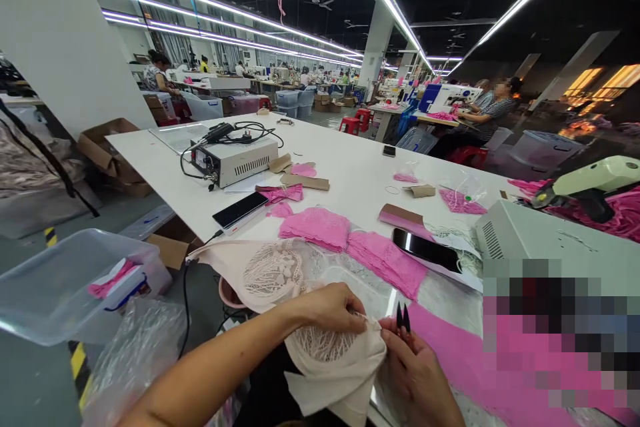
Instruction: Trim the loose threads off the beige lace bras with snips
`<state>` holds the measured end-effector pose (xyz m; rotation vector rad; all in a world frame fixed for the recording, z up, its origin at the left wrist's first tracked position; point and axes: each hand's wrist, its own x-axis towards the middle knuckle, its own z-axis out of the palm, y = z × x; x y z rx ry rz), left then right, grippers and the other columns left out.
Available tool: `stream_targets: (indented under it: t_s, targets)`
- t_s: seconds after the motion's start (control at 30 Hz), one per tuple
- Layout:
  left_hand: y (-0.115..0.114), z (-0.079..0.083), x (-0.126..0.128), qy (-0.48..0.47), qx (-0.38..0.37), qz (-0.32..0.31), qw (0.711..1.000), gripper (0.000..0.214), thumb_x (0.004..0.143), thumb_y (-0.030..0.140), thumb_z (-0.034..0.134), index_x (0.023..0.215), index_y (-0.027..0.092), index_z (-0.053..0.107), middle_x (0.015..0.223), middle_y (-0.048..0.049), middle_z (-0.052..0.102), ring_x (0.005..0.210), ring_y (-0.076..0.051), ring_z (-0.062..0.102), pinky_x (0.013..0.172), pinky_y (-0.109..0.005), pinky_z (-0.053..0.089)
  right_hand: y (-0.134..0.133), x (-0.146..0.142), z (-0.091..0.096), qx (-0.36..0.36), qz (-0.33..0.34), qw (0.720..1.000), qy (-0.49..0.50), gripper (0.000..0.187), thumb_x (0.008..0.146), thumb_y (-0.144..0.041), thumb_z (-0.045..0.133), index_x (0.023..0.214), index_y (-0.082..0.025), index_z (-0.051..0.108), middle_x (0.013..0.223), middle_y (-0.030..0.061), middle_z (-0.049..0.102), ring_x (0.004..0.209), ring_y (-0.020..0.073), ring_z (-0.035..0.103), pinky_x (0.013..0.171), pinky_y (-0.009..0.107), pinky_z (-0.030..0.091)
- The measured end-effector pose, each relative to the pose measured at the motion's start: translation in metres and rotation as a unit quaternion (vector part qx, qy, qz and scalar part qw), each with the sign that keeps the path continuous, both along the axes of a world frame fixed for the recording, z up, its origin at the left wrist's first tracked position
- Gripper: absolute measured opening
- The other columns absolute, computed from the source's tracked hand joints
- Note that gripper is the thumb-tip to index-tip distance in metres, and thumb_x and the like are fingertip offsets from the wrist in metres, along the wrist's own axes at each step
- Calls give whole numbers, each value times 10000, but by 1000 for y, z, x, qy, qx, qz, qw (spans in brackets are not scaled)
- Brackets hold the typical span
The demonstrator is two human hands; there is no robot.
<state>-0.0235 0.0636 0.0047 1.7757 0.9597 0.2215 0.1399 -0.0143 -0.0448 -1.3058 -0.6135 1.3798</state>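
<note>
A cream bra [273,270] with lace cups lies over the near edge of the table, its lower part hanging toward my lap. My left hand [334,308] is closed on the edge of the nearer cup, thumb and fingers pinching the fabric. Close beside it, my right hand [413,363] is closed around dark-bladed thread snips [403,317], whose points stick up between the fingers. The right fingertips also touch the bra's edge. Folded pink lace pieces [314,228] lie just beyond the bra, with a second pink stack [385,260] beside them.
On the white table [345,147] are a grey control box [247,163] with cables, a phone [240,210] and another dark phone [425,250]. A clear plastic bin [80,280] stands at the left. At the right are a pale machine housing [545,233] and pink fabric [450,353].
</note>
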Motion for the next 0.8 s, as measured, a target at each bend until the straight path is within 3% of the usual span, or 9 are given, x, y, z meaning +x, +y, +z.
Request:
stream_targets:
  t_s: [0.1,0.23,0.33,0.5,0.6,0.7,0.8]
  targets:
    - [0,-2,-1,-8,0,-11,1000,213,664,230,570,791,149,722,595,45,550,575,-96,448,506,-172,332,-2,-2,8,-13,2,1000,9,338,575,-351,795,794,-147,638,474,-75,529,283,19,277,285,174,169]
    - [-2,-2,0,-30,11,-13,999,214,692,295,604,795,147,719,610,41,558,606,-100,459,540,-175,337,-3,-8,18,24,-18,1000,-7,330,550,-325,794,782,-150,639,540,-40,602,445,103,514,420,192,400]
    - [-4,0,1,-47,-16,4,999,187,702,314,603,711,147,686,560,52,506,559,-90,416,517,-185,312,-2,-10,22,31,-17,999,-16,323,545,-331,783,775,-153,642,565,-22,624,526,148,568,487,225,442]
    - [-5,1,3,-44,-70,24,996,294,751,348,513,519,177,455,455,72,332,437,-79,282,428,-217,234,-3,-7,23,-1,-4,1000,-18,303,558,-317,775,775,-159,634,465,-81,502,344,61,373,341,188,248]
    - [-2,-2,3,-43,-74,26,996,383,788,426,467,500,195,365,440,68,326,429,-86,288,422,-225,238,-4,-6,23,-7,10,1000,-22,298,582,-330,765,783,-153,632,414,-112,398,309,30,240,327,186,135]
    - [-1,-6,2,-44,-67,21,997,439,802,508,440,503,189,403,441,59,353,440,-93,325,429,-223,252,-3,-5,20,-6,20,1000,-20,304,595,-344,756,795,-152,631,409,-118,361,313,25,197,335,188,96]
    - [0,-9,-1,-59,-41,-11,997,323,738,439,574,572,163,542,497,62,398,478,-85,341,449,-206,259,-2,-3,14,-8,24,1000,-19,338,595,-346,755,842,-151,633,406,-121,354,314,27,190,335,188,95]
